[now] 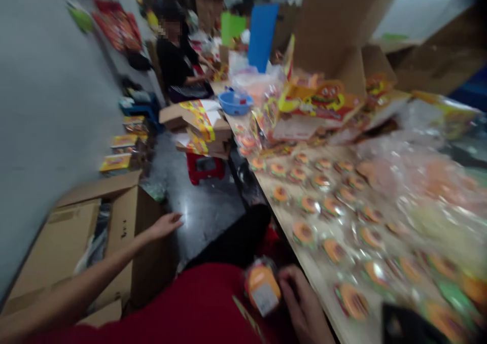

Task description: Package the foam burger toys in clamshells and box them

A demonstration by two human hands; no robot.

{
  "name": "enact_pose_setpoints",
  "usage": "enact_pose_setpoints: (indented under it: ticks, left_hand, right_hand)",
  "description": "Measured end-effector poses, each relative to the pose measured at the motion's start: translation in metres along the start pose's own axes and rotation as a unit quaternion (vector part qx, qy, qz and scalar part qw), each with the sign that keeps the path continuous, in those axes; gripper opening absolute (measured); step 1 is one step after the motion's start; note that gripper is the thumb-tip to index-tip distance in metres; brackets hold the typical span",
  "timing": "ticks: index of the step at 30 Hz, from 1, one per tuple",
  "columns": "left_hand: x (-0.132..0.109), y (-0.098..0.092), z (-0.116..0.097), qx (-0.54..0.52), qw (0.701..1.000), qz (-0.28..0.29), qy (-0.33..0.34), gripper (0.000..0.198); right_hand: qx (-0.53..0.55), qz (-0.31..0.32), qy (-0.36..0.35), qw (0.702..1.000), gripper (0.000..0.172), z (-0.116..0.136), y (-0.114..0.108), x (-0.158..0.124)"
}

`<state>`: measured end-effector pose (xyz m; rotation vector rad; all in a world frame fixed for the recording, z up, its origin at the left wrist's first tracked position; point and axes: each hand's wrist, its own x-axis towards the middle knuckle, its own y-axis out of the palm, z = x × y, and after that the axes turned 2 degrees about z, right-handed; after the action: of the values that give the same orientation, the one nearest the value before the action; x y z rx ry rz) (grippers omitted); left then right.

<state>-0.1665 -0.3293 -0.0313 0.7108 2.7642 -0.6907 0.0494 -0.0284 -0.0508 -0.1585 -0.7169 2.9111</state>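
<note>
Close to my lap, my right hand (299,293) has its fingers closed at the edge of a wrapped burger-shaped piece (261,280). A pale label with print faces up on that piece, and its transparent wrapper shows around the rim. My left hand (165,226) is stretched out to the left above the floor, fingers extended, holding nothing. It is nearest to a large open cardboard box (129,232). On the table (279,217) to my right lie rows of similar wrapped burger-shaped pieces (334,250), slightly blurred.
Flattened printed cartons (209,126) are stacked on a red stool (205,169). A blue basin (236,103), a printed display box (319,105) and large plastic bags (429,176) occupy the table. Another person (177,60) sits working farther back. Small boxes (116,164) line the left wall.
</note>
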Motion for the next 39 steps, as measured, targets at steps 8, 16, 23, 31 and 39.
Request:
enact_pose_setpoints:
  ticks: [8,16,23,31,39]
  left_hand:
    - [-0.003,0.153,-0.071,-0.152,0.883,0.445,0.005,0.037]
    - [-0.014,0.182,-0.082,-0.108,0.865,0.489,0.029,0.031]
    - [-0.033,0.188,-0.085,-0.135,0.89,0.435,0.004,0.032]
    - [-0.036,0.19,-0.065,-0.177,0.907,0.382,0.004,0.034]
    - [-0.033,0.178,-0.067,-0.17,0.888,0.426,-0.025,0.031]
  right_hand:
    - [0.052,-0.046,-0.015,0.997,0.008,0.0,-0.013,-0.022]
    - [0.1,-0.118,0.001,0.988,0.006,0.015,-0.022,-0.035]
    - [0.094,-0.079,-0.022,0.992,0.011,0.017,-0.021,-0.031]
    - [0.018,-0.089,0.009,0.996,0.009,0.03,-0.017,-0.03]
    - [0.125,-0.057,0.046,0.989,0.002,0.028,-0.014,-0.029]
